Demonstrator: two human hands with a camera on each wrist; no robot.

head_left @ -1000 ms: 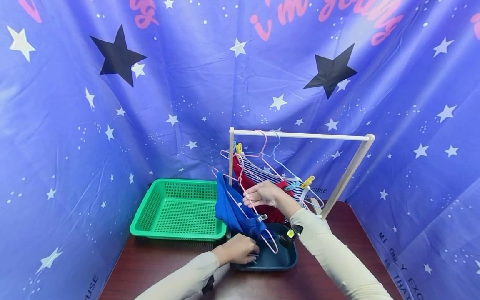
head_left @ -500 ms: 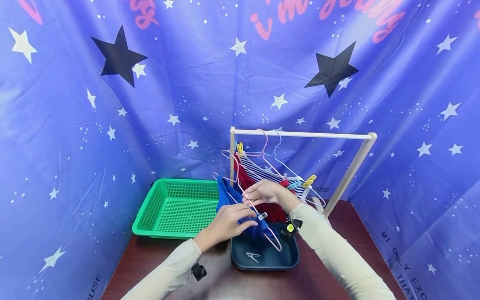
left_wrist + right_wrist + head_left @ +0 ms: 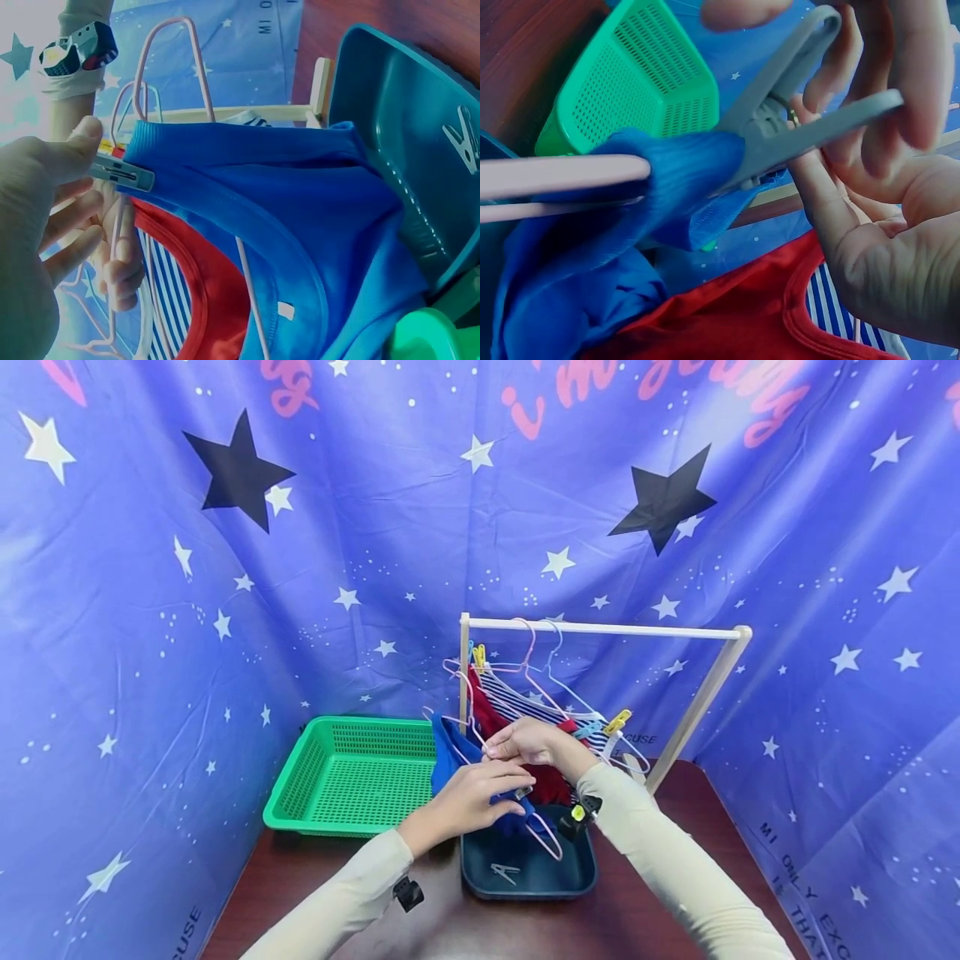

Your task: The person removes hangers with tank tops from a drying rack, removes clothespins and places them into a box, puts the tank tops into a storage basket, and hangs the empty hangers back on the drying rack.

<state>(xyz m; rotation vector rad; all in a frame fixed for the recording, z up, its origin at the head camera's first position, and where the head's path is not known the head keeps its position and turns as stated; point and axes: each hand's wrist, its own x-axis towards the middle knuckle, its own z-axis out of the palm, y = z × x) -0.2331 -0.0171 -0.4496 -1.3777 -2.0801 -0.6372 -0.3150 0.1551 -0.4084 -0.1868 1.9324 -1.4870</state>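
My right hand pinches the side wire of a pink hanger. A blue garment hangs on that hanger, with a grey clothespin clipped at its shoulder over the wire. Around the clothespin's handles, my left hand has its thumb and fingers spread apart. In the right wrist view the left fingertips come right at the handle ends, and the clothespin's jaws bite on the blue cloth. Below, another grey clothespin lies in a dark tray.
Behind the hands stands a wooden rack with a red garment and a striped garment on hangers, held by yellow clothespins and blue ones. A green basket sits to the left on the brown table.
My left hand has left the clothespin in the dark tray and risen to the one on the blue garment, then shifted slightly further over it. The right hand keeps its hold on the hanger.
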